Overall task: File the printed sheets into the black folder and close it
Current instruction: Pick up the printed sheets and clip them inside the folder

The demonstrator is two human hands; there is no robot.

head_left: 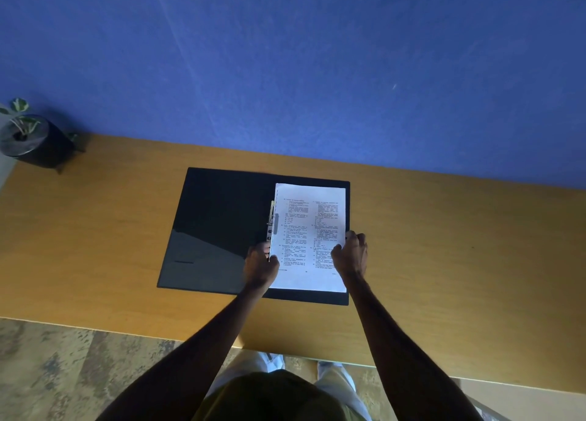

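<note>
The black folder (218, 227) lies open and flat on the wooden desk, its left flap bare. The printed sheets (309, 230) rest as a stack over the folder's right half, text side up. A metal clip (271, 220) runs along the folder's spine, right at the sheets' left edge. My left hand (260, 266) grips the stack's lower left edge beside the clip. My right hand (350, 255) pinches the stack's lower right edge. Both hands cover the bottom corners of the top page.
The wooden desk (444, 262) stands against a blue wall. A dark pot with a small plant (28, 140) sits at the far left corner. The desk's front edge runs just before my body, with patterned floor below.
</note>
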